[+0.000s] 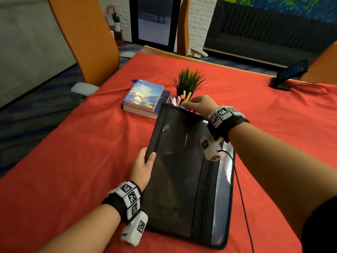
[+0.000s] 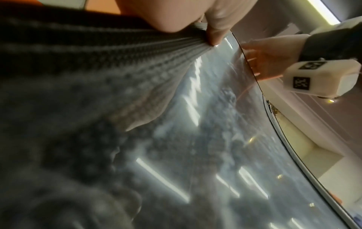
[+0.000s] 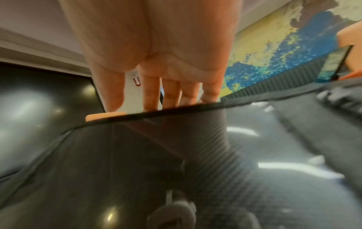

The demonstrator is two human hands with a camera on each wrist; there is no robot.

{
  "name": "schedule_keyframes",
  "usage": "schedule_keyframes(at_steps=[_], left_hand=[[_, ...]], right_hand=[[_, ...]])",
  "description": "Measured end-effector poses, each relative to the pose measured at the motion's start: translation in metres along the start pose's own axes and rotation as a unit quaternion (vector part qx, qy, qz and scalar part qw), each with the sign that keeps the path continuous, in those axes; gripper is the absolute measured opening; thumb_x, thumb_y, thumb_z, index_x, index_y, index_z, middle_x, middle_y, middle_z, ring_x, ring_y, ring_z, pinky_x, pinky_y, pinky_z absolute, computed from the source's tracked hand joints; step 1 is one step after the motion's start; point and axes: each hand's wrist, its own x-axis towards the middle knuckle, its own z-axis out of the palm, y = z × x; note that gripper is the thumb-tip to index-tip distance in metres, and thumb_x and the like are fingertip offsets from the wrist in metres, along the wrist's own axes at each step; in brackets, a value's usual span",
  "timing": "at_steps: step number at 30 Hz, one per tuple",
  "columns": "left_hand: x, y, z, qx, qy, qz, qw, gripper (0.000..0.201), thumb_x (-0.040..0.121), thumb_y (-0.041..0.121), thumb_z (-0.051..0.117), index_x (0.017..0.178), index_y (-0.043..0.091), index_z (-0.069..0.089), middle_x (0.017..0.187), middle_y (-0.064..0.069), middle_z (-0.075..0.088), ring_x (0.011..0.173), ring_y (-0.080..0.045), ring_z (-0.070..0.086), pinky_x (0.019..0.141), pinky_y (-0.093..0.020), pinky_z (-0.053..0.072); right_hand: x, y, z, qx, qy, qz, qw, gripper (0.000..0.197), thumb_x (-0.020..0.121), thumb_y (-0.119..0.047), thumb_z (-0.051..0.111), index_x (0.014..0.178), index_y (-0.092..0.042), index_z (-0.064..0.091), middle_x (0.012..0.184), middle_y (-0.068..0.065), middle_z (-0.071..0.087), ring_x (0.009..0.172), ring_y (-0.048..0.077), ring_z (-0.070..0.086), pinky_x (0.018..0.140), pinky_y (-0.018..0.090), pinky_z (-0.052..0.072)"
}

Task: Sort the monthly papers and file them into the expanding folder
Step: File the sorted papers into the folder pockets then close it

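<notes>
- Two hands are on one expanding folder (image 1: 184, 172), a dark zip-round case with a glossy translucent face, lying flat on the red-covered counter (image 1: 82, 152) just in front of the person.
- Its long sides run away from the person; its far end lies just beside a pen cup (image 1: 179, 101) and a stack of books (image 1: 144, 97).
- At the folder's left edge the left hand (image 1: 143, 167) grasps the rim — thumb laid over the top face, fingers tucked under the side. In the left wrist view the thumb (image 2: 78, 33) presses on the ribbed gusset.
- At the far corner the right hand (image 1: 197, 105) has its fingers drawn together at the rim, seemingly pinching the zip pull; what the fingertips hold is hidden, so I cannot tell for certain.
- No loose papers show anywhere in view.
- By my reading, the step in hand is opening the folder — sorting and filing have not begun.
- Next, the far hand would need to run the zip along the edge while the near hand braces the case against sliding on the cloth.
- Further out stand a small potted plant (image 1: 187, 80) behind the cup, a propped tablet (image 1: 290, 73) at the far right, and an orange chair (image 1: 82, 39) at the left.
</notes>
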Motion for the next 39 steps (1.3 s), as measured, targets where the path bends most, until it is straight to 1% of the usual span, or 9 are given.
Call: schedule_keyframes(at_steps=[4,9,14,17,20,30,33,35,39], left_hand=[[-0.007,0.005,0.001,0.000,-0.006,0.027,1.000,0.029,0.089,0.037,0.048,0.107,0.016,0.057,0.101,-0.003,0.067,0.098,-0.018,0.063,0.091,-0.035,0.048],[-0.012,0.008,-0.001,0.060,0.009,0.053,0.997,0.023,0.096,0.021,0.048,0.115,0.010,0.055,0.103,0.004,0.063,0.097,-0.011,0.059,0.081,-0.009,0.042],[-0.013,0.005,-0.001,0.064,0.018,0.048,0.997,0.026,0.096,0.023,0.048,0.118,0.011,0.055,0.103,0.006,0.061,0.098,-0.010,0.057,0.084,-0.015,0.039],[-0.014,0.004,-0.001,0.062,0.022,0.052,0.996,0.026,0.096,0.022,0.049,0.118,0.011,0.055,0.102,0.006,0.060,0.098,-0.010,0.057,0.083,-0.014,0.039],[-0.014,0.002,-0.001,0.061,0.018,0.054,0.996,0.027,0.096,0.024,0.048,0.118,0.012,0.055,0.102,0.006,0.062,0.097,-0.010,0.058,0.085,-0.017,0.042],[0.005,-0.009,-0.002,0.056,0.045,0.019,0.997,0.022,0.095,0.016,0.049,0.111,0.003,0.058,0.103,-0.005,0.065,0.096,-0.019,0.059,0.086,-0.026,0.043],[0.012,-0.008,0.004,0.060,0.032,0.030,0.997,0.018,0.095,0.013,0.050,0.107,0.004,0.059,0.098,-0.001,0.064,0.092,-0.017,0.059,0.078,-0.017,0.039],[0.017,-0.009,0.012,0.064,0.011,0.026,0.998,0.018,0.094,0.012,0.050,0.107,0.004,0.060,0.099,-0.002,0.064,0.093,-0.017,0.059,0.079,-0.018,0.041],[0.029,-0.022,0.016,0.067,0.010,-0.005,0.998,0.019,0.094,0.011,0.050,0.109,0.004,0.059,0.102,-0.005,0.064,0.098,-0.023,0.061,0.091,-0.033,0.046]], right_hand=[[0.001,-0.030,0.003,-0.036,-0.013,-0.027,0.999,0.038,0.082,-0.044,0.064,0.096,-0.009,0.070,0.083,0.003,0.060,0.078,0.015,0.055,0.062,0.025,0.040],[-0.001,-0.062,-0.001,-0.064,-0.027,-0.068,0.995,0.022,0.082,-0.030,0.067,0.084,-0.009,0.070,0.058,-0.002,0.054,0.043,0.005,0.049,0.049,0.020,0.041],[-0.007,-0.074,0.007,-0.103,-0.017,-0.106,0.989,0.023,0.082,-0.028,0.067,0.087,-0.005,0.069,0.064,0.000,0.054,0.057,0.011,0.048,0.049,0.020,0.038],[-0.008,-0.077,0.012,-0.116,-0.017,-0.094,0.989,0.030,0.083,-0.026,0.062,0.098,0.000,0.068,0.086,0.017,0.063,0.075,0.022,0.055,0.065,0.033,0.046],[0.000,-0.070,0.014,-0.042,-0.006,-0.043,0.998,0.021,0.083,-0.021,0.060,0.080,-0.002,0.068,0.075,0.009,0.060,0.068,0.019,0.054,0.065,0.033,0.046],[0.002,0.069,-0.023,-0.069,0.085,0.222,0.969,0.030,0.080,-0.024,0.062,0.061,-0.004,0.049,0.076,0.015,0.051,0.068,0.029,0.046,0.058,0.030,0.035],[-0.018,0.130,-0.033,0.035,0.098,0.281,0.954,0.014,0.087,-0.022,0.058,0.087,-0.008,0.058,0.092,0.011,0.049,0.080,0.028,0.044,0.069,0.029,0.038],[-0.026,0.162,-0.028,0.130,0.082,0.293,0.944,0.016,0.091,-0.021,0.053,0.076,-0.015,0.052,0.098,0.009,0.048,0.083,0.027,0.046,0.075,0.029,0.042],[-0.036,0.210,-0.009,0.220,0.095,0.318,0.917,0.013,0.092,-0.013,0.051,0.080,-0.016,0.050,0.091,0.010,0.057,0.057,0.017,0.059,0.071,0.029,0.052]])
